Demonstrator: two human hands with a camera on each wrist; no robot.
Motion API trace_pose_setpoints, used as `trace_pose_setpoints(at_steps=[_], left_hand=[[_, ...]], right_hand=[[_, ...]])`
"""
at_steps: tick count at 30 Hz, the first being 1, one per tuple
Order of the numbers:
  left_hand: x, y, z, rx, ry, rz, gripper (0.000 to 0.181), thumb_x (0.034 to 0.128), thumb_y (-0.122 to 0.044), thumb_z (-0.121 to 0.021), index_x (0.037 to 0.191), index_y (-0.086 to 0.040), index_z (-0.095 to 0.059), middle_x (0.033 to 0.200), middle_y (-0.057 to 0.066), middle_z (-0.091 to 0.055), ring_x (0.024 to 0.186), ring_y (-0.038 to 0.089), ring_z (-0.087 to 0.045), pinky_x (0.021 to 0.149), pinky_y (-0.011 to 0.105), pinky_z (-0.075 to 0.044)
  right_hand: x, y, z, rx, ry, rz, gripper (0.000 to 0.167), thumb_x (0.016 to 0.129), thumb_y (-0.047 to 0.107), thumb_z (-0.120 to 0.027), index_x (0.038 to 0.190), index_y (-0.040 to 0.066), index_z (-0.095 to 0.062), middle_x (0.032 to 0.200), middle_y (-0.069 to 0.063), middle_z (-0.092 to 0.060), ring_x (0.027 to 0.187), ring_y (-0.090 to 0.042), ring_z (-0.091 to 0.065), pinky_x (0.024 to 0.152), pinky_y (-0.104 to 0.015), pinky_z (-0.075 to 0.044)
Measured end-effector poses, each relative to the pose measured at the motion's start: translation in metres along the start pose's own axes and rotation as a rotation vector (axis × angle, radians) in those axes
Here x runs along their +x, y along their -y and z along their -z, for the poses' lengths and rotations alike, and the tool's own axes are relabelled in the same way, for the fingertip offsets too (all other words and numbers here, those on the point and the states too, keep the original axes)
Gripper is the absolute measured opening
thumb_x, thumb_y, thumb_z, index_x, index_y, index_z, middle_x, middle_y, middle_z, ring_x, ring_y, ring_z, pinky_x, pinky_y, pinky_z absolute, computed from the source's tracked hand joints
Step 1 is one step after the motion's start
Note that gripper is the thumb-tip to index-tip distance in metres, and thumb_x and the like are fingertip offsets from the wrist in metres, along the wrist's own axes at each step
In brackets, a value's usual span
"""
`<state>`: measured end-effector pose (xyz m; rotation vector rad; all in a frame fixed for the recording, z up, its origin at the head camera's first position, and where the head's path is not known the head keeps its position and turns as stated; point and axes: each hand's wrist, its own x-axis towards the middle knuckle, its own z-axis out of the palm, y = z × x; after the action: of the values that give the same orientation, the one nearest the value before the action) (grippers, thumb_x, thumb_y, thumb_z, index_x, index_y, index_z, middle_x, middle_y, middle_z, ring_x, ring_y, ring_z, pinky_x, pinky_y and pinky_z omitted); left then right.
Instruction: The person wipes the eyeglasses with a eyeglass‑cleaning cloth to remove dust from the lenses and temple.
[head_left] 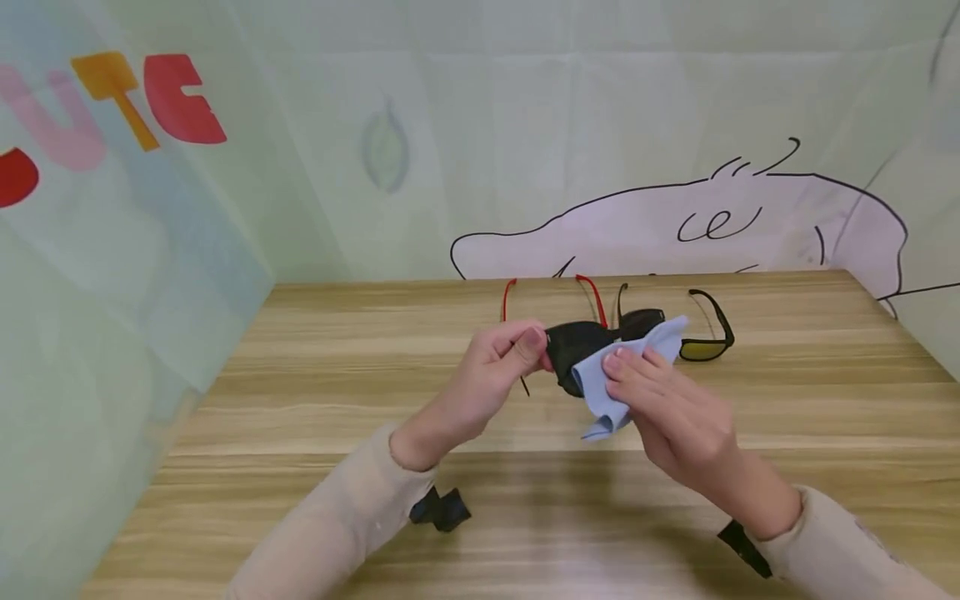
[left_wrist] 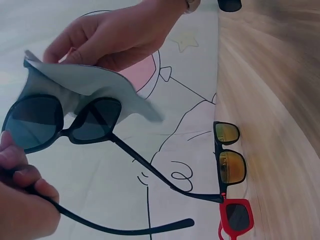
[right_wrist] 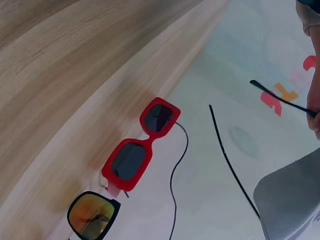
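Head feed, I see the left hand pinching black sunglasses by their left end, above the wooden table. Red sunglasses lie beyond. Right hand, fingers bent, pinches a blue cloth at the lenses; amber-lensed sunglasses far right. My worry: hard cloth pressure could twist that one-end grip loose.

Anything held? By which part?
Left hand: black-framed sunglasses, by one outer corner near the hinge. Right hand: light-blue cloth, near its middle.
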<state>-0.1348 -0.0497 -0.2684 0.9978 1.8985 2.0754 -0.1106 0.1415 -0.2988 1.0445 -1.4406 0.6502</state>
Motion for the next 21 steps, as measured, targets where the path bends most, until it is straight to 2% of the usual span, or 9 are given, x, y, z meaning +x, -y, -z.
trace_pose_setpoints(at_steps=[3,6,10,14,17,19,21], left_hand=[[0.000,0.002,0.000,-0.008,-0.013,0.000,0.074,0.0817,-0.057,-0.049,0.085,0.016,-0.048,0.076,-0.003,-0.054,0.078,0.010,-0.053,0.087,0.036,-0.048],[-0.001,0.003,-0.002,-0.006,0.001,-0.012,0.068,0.0829,-0.055,-0.048,0.083,0.013,-0.050,0.077,0.001,-0.053,0.078,0.011,-0.052,0.082,0.030,-0.049],[-0.003,0.002,-0.006,0.030,0.038,-0.030,0.053,0.0903,-0.043,-0.046,0.082,0.009,-0.053,0.078,0.006,-0.051,0.075,0.011,-0.051,0.069,0.023,-0.045],[-0.006,0.001,-0.009,0.076,0.117,-0.044,0.029,0.0980,-0.014,-0.043,0.094,0.011,-0.058,0.083,0.014,-0.054,0.078,0.011,-0.053,0.072,0.026,-0.049],[-0.008,0.001,-0.011,0.082,0.182,-0.057,0.023,0.0976,-0.002,-0.042,0.109,0.013,-0.057,0.100,0.022,-0.057,0.090,0.011,-0.057,0.081,0.033,-0.051],[-0.008,0.001,-0.012,0.102,0.179,-0.070,0.026,0.0986,-0.009,-0.043,0.106,0.012,-0.057,0.095,0.021,-0.056,0.088,0.011,-0.055,0.080,0.031,-0.050],[-0.007,0.001,-0.013,0.096,0.139,-0.080,0.037,0.0979,-0.024,-0.044,0.099,0.010,-0.058,0.091,0.017,-0.056,0.087,0.013,-0.055,0.081,0.030,-0.050]], right_hand=[[0.005,0.004,-0.006,0.033,-0.041,0.060,0.019,0.090,0.006,-0.060,0.079,-0.008,-0.067,0.084,-0.019,-0.069,0.100,-0.018,-0.064,0.089,-0.031,-0.046],[0.010,0.006,-0.013,0.066,-0.072,0.097,0.016,0.090,0.004,-0.061,0.080,-0.007,-0.067,0.087,-0.018,-0.069,0.101,-0.020,-0.063,0.088,-0.033,-0.047],[0.013,0.008,-0.016,0.095,-0.055,0.108,0.018,0.091,0.006,-0.059,0.083,-0.008,-0.067,0.091,-0.019,-0.069,0.103,-0.022,-0.062,0.089,-0.035,-0.047],[0.013,0.010,-0.013,0.091,0.007,0.024,0.022,0.094,0.008,-0.055,0.085,-0.011,-0.064,0.100,-0.019,-0.067,0.109,-0.021,-0.059,0.092,-0.035,-0.044],[0.012,0.009,-0.010,0.077,0.025,-0.063,0.023,0.095,0.007,-0.053,0.088,-0.012,-0.063,0.103,-0.020,-0.066,0.111,-0.020,-0.058,0.094,-0.035,-0.043],[0.012,0.007,-0.009,0.050,0.026,-0.120,0.023,0.095,0.007,-0.052,0.091,-0.012,-0.064,0.102,-0.021,-0.066,0.109,-0.020,-0.059,0.094,-0.035,-0.043],[0.011,0.004,-0.007,0.017,0.022,-0.165,0.023,0.095,0.008,-0.052,0.092,-0.011,-0.064,0.099,-0.021,-0.067,0.108,-0.020,-0.060,0.093,-0.035,-0.044]])
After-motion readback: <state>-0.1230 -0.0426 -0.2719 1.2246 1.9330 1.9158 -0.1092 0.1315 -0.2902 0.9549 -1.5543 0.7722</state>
